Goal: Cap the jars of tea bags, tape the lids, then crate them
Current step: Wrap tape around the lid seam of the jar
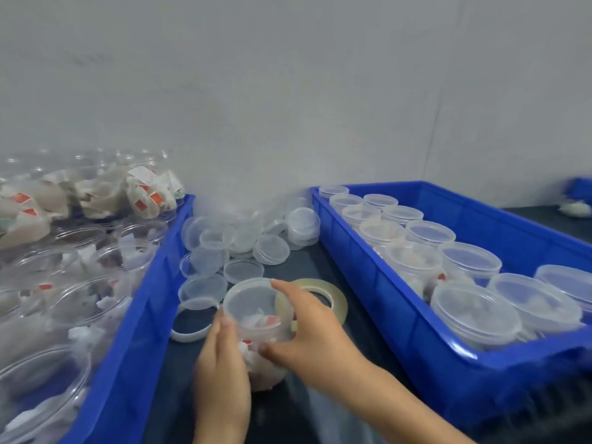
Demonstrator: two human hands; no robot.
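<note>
— Between two blue crates, on the dark tabletop [307, 264]: what do you have hold of?

— One clear jar [256, 318] of tea bags, standing upright, long axis vertical, its mouth pointing up toward the camera with a translucent lid [251, 298] seated across it. My left hand [221, 373] is pressed against the jar's left wall, fingers lying nearly straight along it. My right hand [315, 331] is spread wide and curled around the right side, forefinger reaching over the lid's far rim, thumb low on the front wall.

— And around it?

— A roll of clear tape [312, 298] lies flat just behind my right hand, partly hidden by it. Loose lids [237, 241] are heaped against the wall [288, 91] beyond, some flat, some tilted on edge. The left crate [141, 299] holds open jars [80, 302] of tea bags, mouths up. The right crate [400, 318] holds capped jars [474, 312] in two rows running away from me, all upright; whether their lids carry tape, I cannot tell through the blur.
</note>
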